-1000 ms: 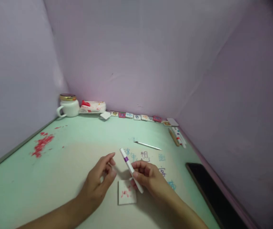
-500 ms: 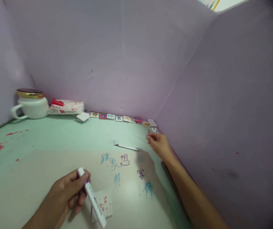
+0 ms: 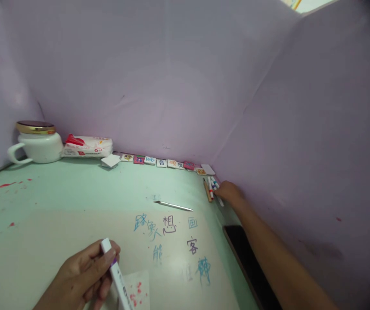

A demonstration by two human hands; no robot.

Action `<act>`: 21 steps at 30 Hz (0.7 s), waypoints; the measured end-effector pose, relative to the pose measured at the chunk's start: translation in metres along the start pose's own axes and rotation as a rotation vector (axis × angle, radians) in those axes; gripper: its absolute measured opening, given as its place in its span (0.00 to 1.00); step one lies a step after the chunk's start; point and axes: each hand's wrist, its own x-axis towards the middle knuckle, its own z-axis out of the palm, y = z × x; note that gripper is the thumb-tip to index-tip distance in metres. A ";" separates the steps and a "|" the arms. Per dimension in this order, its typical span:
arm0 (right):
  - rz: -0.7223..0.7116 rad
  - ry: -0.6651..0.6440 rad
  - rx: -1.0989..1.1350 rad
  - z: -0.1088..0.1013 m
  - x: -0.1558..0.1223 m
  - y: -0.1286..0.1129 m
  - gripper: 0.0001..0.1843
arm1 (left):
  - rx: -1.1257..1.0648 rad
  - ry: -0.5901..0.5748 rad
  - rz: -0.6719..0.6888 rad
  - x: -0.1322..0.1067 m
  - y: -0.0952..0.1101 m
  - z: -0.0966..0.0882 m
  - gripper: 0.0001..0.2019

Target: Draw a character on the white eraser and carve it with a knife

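My left hand [image 3: 83, 275] is closed round a white marker with a purple band [image 3: 115, 272] at the near edge of the green table [image 3: 75, 202]. A small white card with red marks [image 3: 138, 292] lies just right of that hand. Far out by the right wall, my right hand [image 3: 228, 191] rests on a cluster of markers and a pencil [image 3: 211, 188]; its fingers curl over them and I cannot make out a firm grip. Blue and black characters [image 3: 172, 234] are written on the table between the hands.
A thin metal tool [image 3: 173, 206] lies mid-table. A black phone [image 3: 249, 267] sits along the right wall under my forearm. A row of small picture tiles [image 3: 162, 162], a tissue pack [image 3: 87, 146] and a white lidded mug [image 3: 38, 144] line the back wall. Red smears mark the left.
The marker passed from my right hand to my left. My right hand reached out to the markers by the right wall. The view swung to the right.
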 end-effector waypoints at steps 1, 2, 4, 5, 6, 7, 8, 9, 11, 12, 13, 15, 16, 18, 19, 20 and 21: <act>0.011 -0.002 0.015 -0.002 -0.003 -0.001 0.17 | 0.001 -0.001 0.008 -0.001 0.001 0.001 0.24; 0.022 0.000 0.036 -0.006 -0.006 -0.002 0.17 | 0.003 0.000 0.017 -0.001 0.002 0.002 0.24; 0.047 0.014 0.091 -0.016 -0.014 -0.002 0.17 | 0.009 0.016 0.029 -0.002 0.005 0.005 0.25; 0.057 0.023 0.126 -0.022 -0.019 -0.001 0.16 | 0.010 0.023 0.032 -0.003 0.006 0.006 0.26; 0.062 0.031 0.169 -0.028 -0.026 -0.001 0.15 | 0.009 0.032 0.033 -0.003 0.007 0.008 0.25; 0.056 0.035 0.224 -0.032 -0.035 -0.002 0.15 | 0.006 0.038 0.035 -0.004 0.009 0.009 0.25; 0.037 0.031 0.291 -0.035 -0.047 -0.004 0.13 | 0.002 0.042 0.039 -0.004 0.010 0.010 0.24; -0.001 0.014 0.371 -0.034 -0.062 -0.007 0.12 | -0.001 0.043 0.046 -0.004 0.011 0.010 0.23; -0.111 -0.060 0.566 -0.022 -0.102 -0.019 0.09 | -0.007 0.039 0.060 -0.005 0.012 0.011 0.23; -0.177 -0.133 0.673 -0.011 -0.125 -0.027 0.08 | -0.010 0.034 0.065 -0.005 0.013 0.012 0.22; -0.235 -0.227 0.771 0.003 -0.150 -0.036 0.08 | -0.015 0.028 0.071 -0.005 0.013 0.012 0.22; -0.312 -0.408 0.911 0.032 -0.196 -0.053 0.09 | -0.022 0.020 0.088 -0.006 0.015 0.012 0.21; -0.330 -0.470 0.961 0.045 -0.215 -0.061 0.09 | -0.025 0.017 0.100 -0.006 0.015 0.012 0.21; -0.364 -0.549 1.031 0.065 -0.240 -0.070 0.07 | -0.026 0.010 0.122 -0.007 0.017 0.012 0.21; -0.376 -0.564 1.055 0.071 -0.247 -0.072 0.07 | -0.025 0.007 0.129 -0.008 0.018 0.013 0.20; -0.385 -0.574 1.073 0.074 -0.251 -0.073 0.06 | -0.023 0.005 0.133 -0.008 0.018 0.013 0.20; -0.393 -0.579 1.086 0.076 -0.252 -0.072 0.06 | -0.019 0.005 0.135 -0.008 0.019 0.013 0.20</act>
